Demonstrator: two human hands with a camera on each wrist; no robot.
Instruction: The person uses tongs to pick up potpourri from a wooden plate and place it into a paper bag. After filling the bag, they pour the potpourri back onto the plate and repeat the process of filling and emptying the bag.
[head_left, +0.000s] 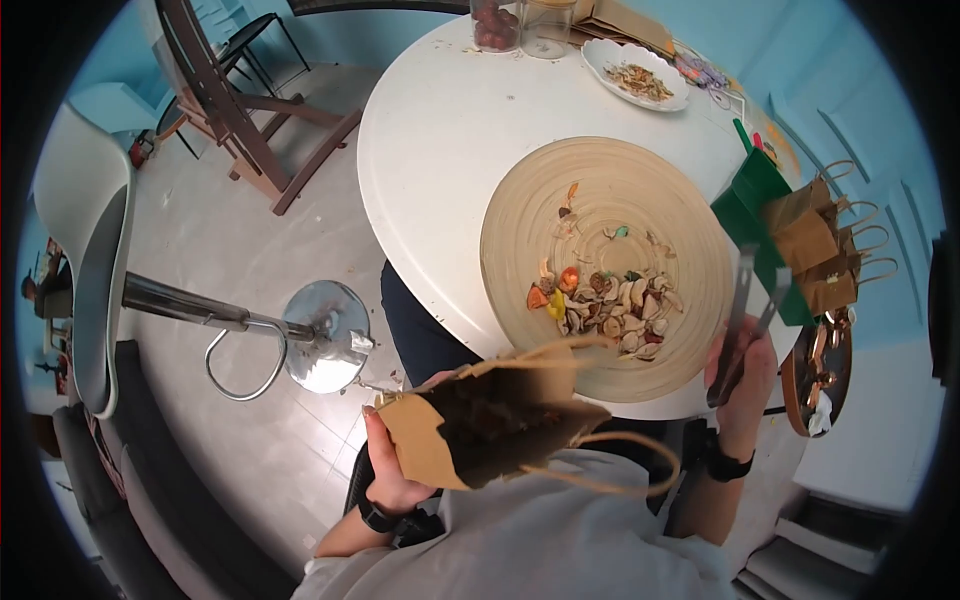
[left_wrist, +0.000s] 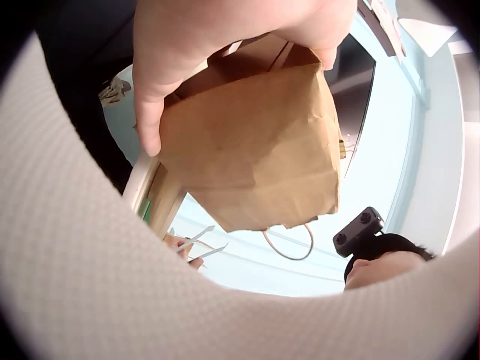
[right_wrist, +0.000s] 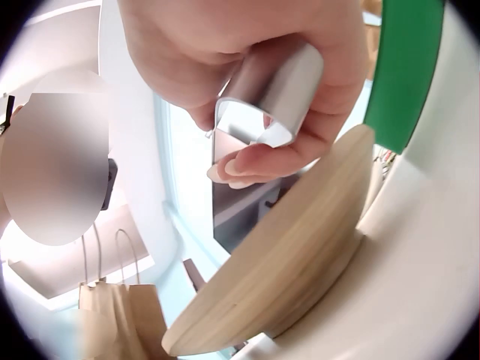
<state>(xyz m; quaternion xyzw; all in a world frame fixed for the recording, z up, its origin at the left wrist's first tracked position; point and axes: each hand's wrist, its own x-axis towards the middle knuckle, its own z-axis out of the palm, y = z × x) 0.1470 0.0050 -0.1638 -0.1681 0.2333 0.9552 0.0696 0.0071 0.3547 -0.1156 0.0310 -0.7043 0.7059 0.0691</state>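
My left hand grips one side of an open brown paper bag, its mouth tilted up and its two handles sticking out. In the left wrist view, the thumb and fingers pinch the rim of the bag. At the right, my right hand holds metal tongs, arms apart and tips pointing away from me; nothing is between the tips. The right wrist view shows the bent end of the tongs inside the hand. A round wooden plate bears a heap of dried petals and slices.
A green box and several paper bags stand right of the plate. Farther back on the white table are a scalloped dish, a jar of red balls and a glass jar. A stool stands left.
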